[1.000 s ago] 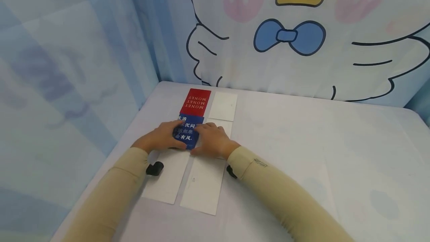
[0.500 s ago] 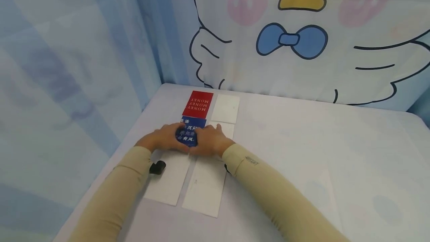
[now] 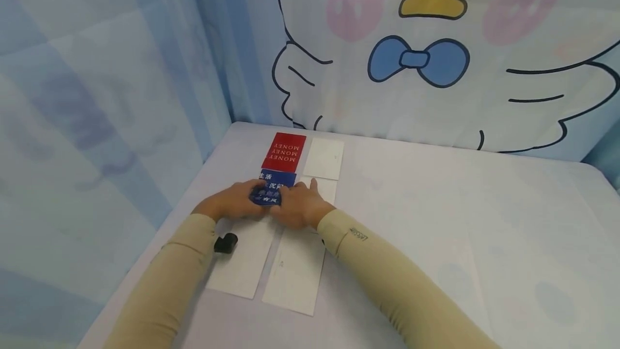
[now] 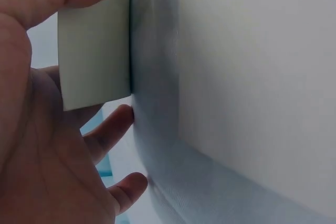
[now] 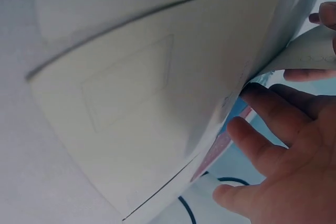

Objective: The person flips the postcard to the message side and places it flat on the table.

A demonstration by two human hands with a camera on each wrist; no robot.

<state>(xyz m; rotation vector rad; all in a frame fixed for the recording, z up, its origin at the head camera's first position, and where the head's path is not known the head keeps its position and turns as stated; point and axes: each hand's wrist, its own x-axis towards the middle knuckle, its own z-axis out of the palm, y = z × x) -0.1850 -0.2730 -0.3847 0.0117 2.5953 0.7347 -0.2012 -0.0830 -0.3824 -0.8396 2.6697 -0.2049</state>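
A blue postcard (image 3: 277,178) with white lettering lies below a red postcard (image 3: 284,152) marked MONEY. My left hand (image 3: 236,199) pinches the blue postcard's near end and holds it bent up; its plain back (image 4: 97,56) shows in the left wrist view, with the thumb across it. At the right side is my right hand (image 3: 301,205), its fingertips right at the bend. In the right wrist view those fingers (image 5: 262,106) are fairly straight, and the raised back with small printed circles stands beyond them. The right thumb is partly hidden.
White cards lie in two columns on the white-covered table (image 3: 436,241): one (image 3: 323,158) at the far end, a left near one (image 3: 242,271) and a right near one (image 3: 293,276). Curtains with a cartoon figure (image 3: 418,61) stand behind and at the left.
The blue postcard's near end has come up and bent away from me. My right hand has moved left, bringing the two thumbs close together. The view has shifted slightly.
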